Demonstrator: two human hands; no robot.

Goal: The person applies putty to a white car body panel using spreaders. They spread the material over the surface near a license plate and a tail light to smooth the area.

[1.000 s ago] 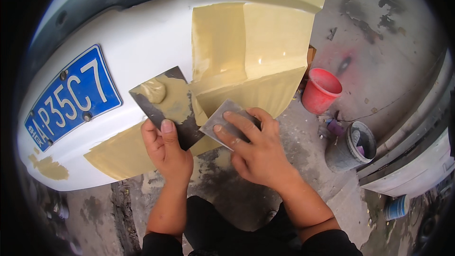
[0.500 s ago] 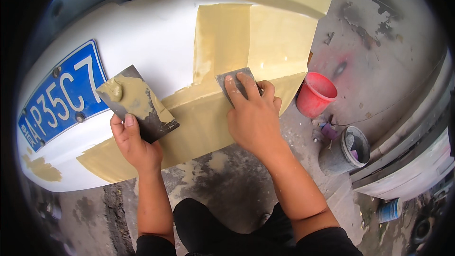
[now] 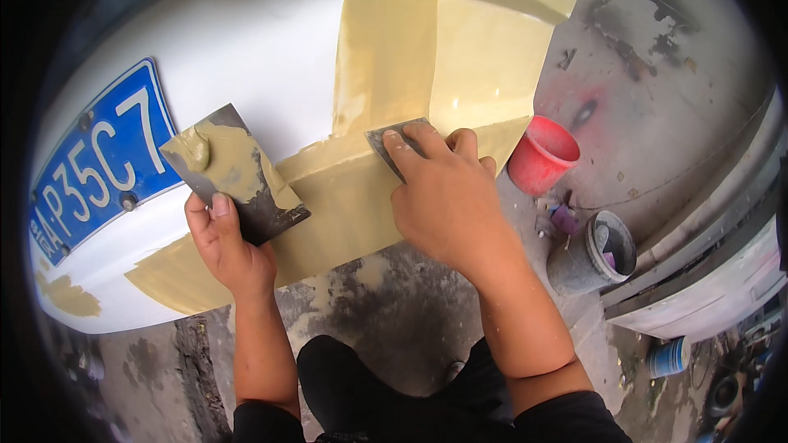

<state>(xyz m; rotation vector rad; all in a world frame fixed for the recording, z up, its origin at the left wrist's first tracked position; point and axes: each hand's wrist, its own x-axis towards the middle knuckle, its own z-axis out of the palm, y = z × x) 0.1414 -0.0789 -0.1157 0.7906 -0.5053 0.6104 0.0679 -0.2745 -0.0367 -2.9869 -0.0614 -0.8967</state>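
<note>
Here's the left hand [image 3: 230,248], thumb on top, gripping a dark flat plate [image 3: 269,220] by its lower edge, with a lump of tan paste [image 3: 194,151] near its upper corner. Over to the right hand [image 3: 451,207]: fingers pressed along the back of a grey scraper [image 3: 377,138], which sits against the tan coating [image 3: 386,66] on the white bumper [image 3: 246,66]. And here's the danger! Uneven finger pressure could let a scraper corner gouge a ridge into that coating, if it's soft. Tip the plate too steeply and the lump could slide off onto bare white bumper or the floor [image 3: 386,312]. The plate's corner also sits close by the blue number plate [image 3: 107,162]; a careless swing might smear it.
</note>
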